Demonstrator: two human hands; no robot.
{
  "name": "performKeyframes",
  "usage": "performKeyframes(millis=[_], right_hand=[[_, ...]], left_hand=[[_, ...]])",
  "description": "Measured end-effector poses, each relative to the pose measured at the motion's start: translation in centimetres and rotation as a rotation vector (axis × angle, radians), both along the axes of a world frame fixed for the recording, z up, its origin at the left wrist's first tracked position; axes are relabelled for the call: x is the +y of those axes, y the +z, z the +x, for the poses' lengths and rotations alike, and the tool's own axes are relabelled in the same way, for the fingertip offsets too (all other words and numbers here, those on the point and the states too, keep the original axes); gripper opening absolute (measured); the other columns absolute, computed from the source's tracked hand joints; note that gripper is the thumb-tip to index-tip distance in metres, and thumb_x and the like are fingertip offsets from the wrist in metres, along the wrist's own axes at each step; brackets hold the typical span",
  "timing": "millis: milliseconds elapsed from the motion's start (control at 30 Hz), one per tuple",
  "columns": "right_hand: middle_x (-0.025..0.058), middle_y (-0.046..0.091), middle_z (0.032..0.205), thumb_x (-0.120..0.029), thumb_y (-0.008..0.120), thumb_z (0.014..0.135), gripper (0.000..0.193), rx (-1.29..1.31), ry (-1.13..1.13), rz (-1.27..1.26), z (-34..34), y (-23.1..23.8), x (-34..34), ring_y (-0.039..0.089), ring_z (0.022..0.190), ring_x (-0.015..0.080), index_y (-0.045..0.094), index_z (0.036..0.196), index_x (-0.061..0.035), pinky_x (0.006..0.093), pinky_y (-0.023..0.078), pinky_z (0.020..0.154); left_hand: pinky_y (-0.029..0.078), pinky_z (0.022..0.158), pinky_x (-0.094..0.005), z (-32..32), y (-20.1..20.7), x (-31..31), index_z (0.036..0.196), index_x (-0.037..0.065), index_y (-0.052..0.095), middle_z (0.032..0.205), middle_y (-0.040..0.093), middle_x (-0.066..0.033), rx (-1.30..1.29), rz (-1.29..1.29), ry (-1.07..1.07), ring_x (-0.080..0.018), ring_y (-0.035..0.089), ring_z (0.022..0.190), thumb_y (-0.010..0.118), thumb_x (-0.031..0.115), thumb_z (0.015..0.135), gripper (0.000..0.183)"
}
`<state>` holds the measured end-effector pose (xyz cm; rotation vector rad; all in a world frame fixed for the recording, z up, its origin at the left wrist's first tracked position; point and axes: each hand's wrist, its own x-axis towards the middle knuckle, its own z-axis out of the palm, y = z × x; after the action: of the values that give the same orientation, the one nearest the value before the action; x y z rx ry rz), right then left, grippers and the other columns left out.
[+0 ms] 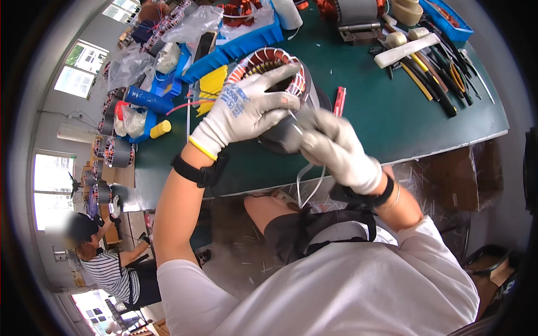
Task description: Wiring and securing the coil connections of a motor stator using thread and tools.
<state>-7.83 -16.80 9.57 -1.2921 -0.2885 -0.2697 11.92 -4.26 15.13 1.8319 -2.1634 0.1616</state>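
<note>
On the green table stands a motor stator (268,57), a grey cylinder with copper windings laced in white cord around its rim. My left hand (244,109), in a white glove, grips the stator's near rim, fingers bent over the windings. At the stator's near right side, my gloved right hand (336,148) pinches a white lacing cord (299,187); its fingers are partly smeared by motion. A loop of this cord hangs past the table edge, and a short stretch runs up toward my left fingertips. The hands hide part of the stator's opening.
Hand tools (443,84) lie at the right, near another stator (358,17). A red cutter-like tool (339,101) lies right of my work. Blue bins (235,50), yellow strips (212,84) and a blue cylinder (148,99) are at left. Another person (109,263) works at far left.
</note>
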Motion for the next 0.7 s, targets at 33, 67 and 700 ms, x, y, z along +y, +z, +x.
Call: performKeyframes(millis=[33, 67, 700], right_hand=[[0.0097, 0.065, 0.097, -0.021, 0.049, 0.103, 0.030, 0.009, -0.049, 0.013, -0.8, -0.6, 0.5, 0.060, 0.088, 0.0167, 0.061, 0.109, 0.0056, 0.0311, 0.049, 0.082], [0.0100, 0.065, 0.098, -0.019, 0.048, 0.103, 0.028, 0.082, -0.084, -0.026, -1.4, -0.8, 0.7, 0.061, 0.090, 0.0176, 0.062, 0.108, 0.0052, 0.0318, 0.049, 0.084], [0.0164, 0.064, 0.099, -0.010, 0.049, 0.099, 0.019, -0.157, -0.137, -0.243, -1.3, -4.8, 1.9, 0.064, 0.092, 0.0309, 0.063, 0.103, 0.0029, 0.0390, 0.051, 0.084]], left_hand=[[0.046, 0.105, -0.0456, -0.1, 0.0, 0.1, 0.108, 0.019, 0.069, 0.148, 0.049, -0.0205, -0.050, 0.045, -0.020, -0.0417, 0.056, 0.124, 0.065, 0.017, 0.083, 0.025], [0.047, 0.103, -0.0462, -0.4, -0.1, 0.2, 0.105, 0.022, 0.069, 0.148, 0.050, -0.0190, 0.010, 0.102, 0.012, -0.0406, 0.057, 0.124, 0.066, 0.015, 0.081, 0.025], [0.056, 0.081, -0.0413, -3.7, -1.1, 1.3, 0.113, 0.013, 0.068, 0.127, 0.066, -0.0119, 0.290, -0.250, 0.237, -0.0343, 0.068, 0.100, 0.071, 0.024, 0.087, 0.028]])
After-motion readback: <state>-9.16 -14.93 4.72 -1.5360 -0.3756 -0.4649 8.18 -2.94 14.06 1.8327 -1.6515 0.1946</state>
